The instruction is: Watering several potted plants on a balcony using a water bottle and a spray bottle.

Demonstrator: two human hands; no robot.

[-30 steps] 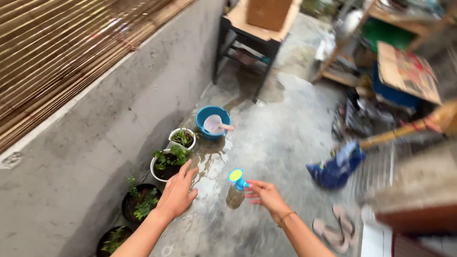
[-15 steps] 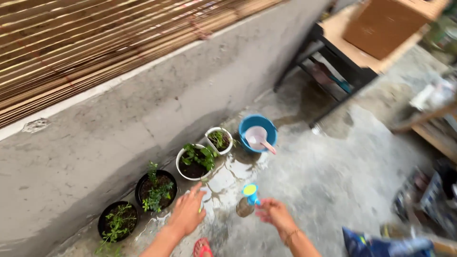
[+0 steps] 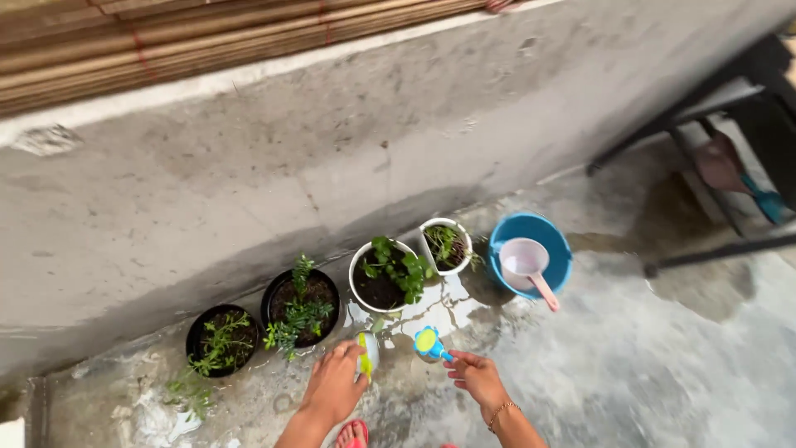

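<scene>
Wet, rough concrete floor along a grey plastered wall; slatted bamboo blind above. Two black round pots and two white ones with green plants line the wall; blue basin holds a pale pink dipper. Left hand closed around a small clear bottle, yellow-green mark. Right hand pinches a blue sprinkler cap, yellow-green face. Hands apart, low over the floor.

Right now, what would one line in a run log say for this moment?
left hand: holding small bottle | right hand: gripping blue sprinkler head | nearby: white pot, blue basin with pink scoop | wet floor
</scene>
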